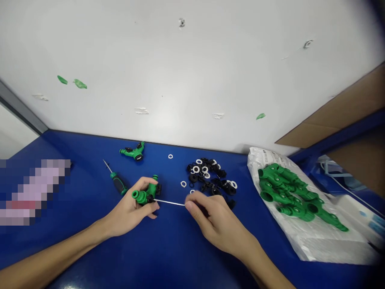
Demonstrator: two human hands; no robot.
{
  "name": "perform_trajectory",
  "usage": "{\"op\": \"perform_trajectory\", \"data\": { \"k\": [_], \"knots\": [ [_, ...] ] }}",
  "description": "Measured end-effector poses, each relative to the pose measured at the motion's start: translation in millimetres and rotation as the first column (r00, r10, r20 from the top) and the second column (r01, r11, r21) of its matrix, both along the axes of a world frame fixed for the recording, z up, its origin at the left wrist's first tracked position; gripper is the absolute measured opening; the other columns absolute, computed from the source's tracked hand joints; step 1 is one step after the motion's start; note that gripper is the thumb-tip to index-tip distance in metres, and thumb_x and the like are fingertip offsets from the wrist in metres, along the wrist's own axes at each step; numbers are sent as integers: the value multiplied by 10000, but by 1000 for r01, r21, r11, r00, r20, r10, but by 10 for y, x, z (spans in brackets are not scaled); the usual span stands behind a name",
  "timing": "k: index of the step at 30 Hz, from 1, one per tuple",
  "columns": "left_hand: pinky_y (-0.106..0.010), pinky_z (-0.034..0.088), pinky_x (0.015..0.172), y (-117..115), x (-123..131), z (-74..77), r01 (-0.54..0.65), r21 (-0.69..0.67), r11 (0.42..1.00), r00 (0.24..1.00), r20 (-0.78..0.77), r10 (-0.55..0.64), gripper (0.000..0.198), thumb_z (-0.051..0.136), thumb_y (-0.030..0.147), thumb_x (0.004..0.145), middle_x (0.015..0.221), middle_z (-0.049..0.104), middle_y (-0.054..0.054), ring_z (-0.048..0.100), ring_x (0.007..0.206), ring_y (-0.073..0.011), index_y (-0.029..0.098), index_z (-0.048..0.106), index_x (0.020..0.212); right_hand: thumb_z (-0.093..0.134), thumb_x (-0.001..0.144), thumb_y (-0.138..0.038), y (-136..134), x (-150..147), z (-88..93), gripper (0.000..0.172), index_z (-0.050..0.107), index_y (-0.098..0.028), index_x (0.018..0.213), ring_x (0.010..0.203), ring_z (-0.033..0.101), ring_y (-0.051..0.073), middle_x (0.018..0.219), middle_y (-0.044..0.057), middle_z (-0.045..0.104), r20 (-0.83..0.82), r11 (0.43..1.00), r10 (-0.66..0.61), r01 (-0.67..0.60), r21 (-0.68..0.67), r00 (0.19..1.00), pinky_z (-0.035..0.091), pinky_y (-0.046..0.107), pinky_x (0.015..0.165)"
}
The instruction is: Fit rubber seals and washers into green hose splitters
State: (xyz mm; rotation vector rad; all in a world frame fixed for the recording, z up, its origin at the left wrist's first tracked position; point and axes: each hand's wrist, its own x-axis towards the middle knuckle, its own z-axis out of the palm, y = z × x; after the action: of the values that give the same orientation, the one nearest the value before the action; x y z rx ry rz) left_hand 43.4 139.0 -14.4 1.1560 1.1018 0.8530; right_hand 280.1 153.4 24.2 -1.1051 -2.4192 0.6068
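My left hand (128, 212) is closed around a green two-way hose splitter (140, 197) with black valve parts, held just above the blue table. In my right hand (224, 224) is a screwdriver (170, 202); only its thin metal shaft shows, as the fingers cover the handle. The shaft points left, its tip at a black part on the splitter's side. Beyond my right hand lies a pile of black fittings (207, 176) mixed with white rings (196, 169). A second screwdriver (118, 182) with a green and black handle rests left of the splitter.
Another green splitter (134, 153) with black parts stands near the back wall (180, 80). On the right, several green splitter bodies (288, 190) lie on a white plastic bag (319, 251). Cardboard (337, 112) leans behind it. A pixelated patch covers the left edge.
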Motion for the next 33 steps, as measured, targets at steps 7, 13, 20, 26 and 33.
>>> {"op": "perform_trajectory", "data": {
  "k": [7, 13, 20, 26, 33],
  "knots": [
    [-427, 636, 737, -5, -6, 16, 71, 7, 997, 997, 28, -71, 336, 615, 263, 868, 960, 473, 22, 636, 859, -179, 279, 440, 1155, 479, 984, -174, 39, 52, 7, 82, 546, -187, 1029, 689, 590, 142, 835, 44, 624, -117, 975, 125, -101, 198, 985, 469, 239, 625],
    [-433, 633, 755, -9, -11, 2, -19, -6, 1000, 1000, 9, 19, 348, 613, 271, 869, 946, 481, 24, 641, 864, -180, 280, 432, 1166, 382, 1021, -230, 16, -53, -109, 306, 561, -177, 778, 472, 492, 117, 585, -7, 545, -23, 981, 56, -50, 190, 998, 346, 248, 490],
    [-434, 636, 725, 47, -40, 8, -13, -44, 999, 998, 63, 16, 367, 635, 271, 852, 1037, 497, 3, 649, 853, -180, 283, 437, 1161, 563, 940, -214, -20, -27, 0, 160, 529, -209, 1097, 705, 607, 137, 856, 20, 623, -100, 1000, -1, 2, 8, 995, 488, 233, 627],
    [-439, 639, 728, -13, -19, 19, 46, -13, 999, 999, 22, -46, 320, 612, 275, 874, 960, 487, 16, 640, 867, -190, 283, 452, 1151, 480, 972, -128, 17, 26, -38, 134, 580, -160, 1055, 661, 571, 163, 801, 63, 643, -93, 938, 167, -129, 322, 982, 454, 271, 596],
    [-393, 643, 674, 34, -52, 25, 37, -22, 999, 997, 65, -35, 396, 647, 225, 843, 998, 574, -10, 662, 828, -187, 276, 443, 1179, 473, 994, -272, -23, -52, -20, 223, 646, -171, 896, 494, 542, 118, 609, -6, 615, -70, 996, 32, -26, 82, 997, 377, 235, 513]
  ]
}}
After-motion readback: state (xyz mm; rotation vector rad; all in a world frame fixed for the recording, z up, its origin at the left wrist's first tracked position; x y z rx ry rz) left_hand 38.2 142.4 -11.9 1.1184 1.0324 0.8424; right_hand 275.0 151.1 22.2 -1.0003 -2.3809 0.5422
